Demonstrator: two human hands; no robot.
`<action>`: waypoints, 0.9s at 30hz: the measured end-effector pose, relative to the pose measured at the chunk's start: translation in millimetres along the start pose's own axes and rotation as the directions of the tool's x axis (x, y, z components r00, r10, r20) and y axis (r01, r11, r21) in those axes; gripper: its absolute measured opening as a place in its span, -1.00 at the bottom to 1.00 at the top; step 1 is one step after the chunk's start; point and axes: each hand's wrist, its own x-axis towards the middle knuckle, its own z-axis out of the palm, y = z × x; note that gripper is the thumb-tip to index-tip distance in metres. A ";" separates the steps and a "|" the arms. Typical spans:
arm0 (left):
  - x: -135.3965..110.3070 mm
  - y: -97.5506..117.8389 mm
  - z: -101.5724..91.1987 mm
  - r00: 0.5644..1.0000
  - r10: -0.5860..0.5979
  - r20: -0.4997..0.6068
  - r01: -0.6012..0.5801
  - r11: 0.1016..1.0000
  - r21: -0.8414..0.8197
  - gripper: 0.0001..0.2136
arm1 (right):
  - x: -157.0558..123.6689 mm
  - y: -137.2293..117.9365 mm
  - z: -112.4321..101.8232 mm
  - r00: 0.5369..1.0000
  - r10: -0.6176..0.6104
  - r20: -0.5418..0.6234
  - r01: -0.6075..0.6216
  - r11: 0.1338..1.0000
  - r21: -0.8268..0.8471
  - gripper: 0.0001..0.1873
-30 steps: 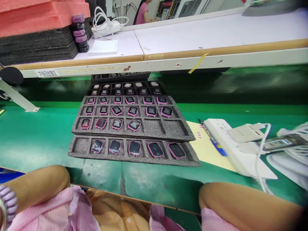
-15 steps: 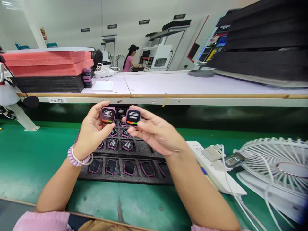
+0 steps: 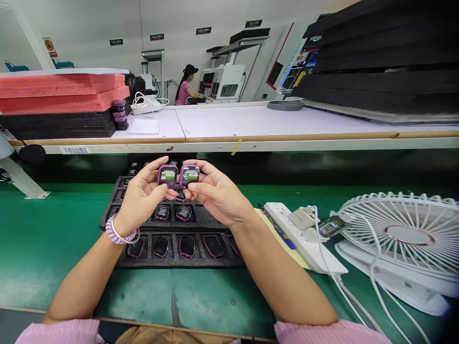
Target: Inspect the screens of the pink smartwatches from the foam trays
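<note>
a: so, both hands are up over the tray (image 3: 215, 220) — why there?

b: seemingly so the screens can be read. the left hand (image 3: 141, 200) pinches the left watch (image 3: 167, 175) by its edges, thumb low and fingers behind, and the right hand (image 3: 215, 196) holds the right watch (image 3: 190, 175) the same way. each grip is closed narrowly on its watch, with the faces left uncovered.

a: and side by side?

b: nearly touching, just above the tray's middle rows — probably easier to check both at a glance.

a: which way do they point?

b: faces tilted up and back toward the wearer, both lit with a green band. each case is close to square, so a long axis is hard to call; the bands run left to right.

a: the rest?

b: more watches sit face up in the foam pockets, one each. a power strip (image 3: 304, 239) and a fan (image 3: 405, 239) lie to the right on the green bench (image 3: 53, 248).
</note>
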 end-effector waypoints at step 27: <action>5.7 -2.4 0.2 0.992 -0.125 -0.028 0.119 0.980 -0.158 -0.44 | 6.2 10.9 -2.5 0.998 -0.054 -0.035 0.053 0.998 -0.030 -0.51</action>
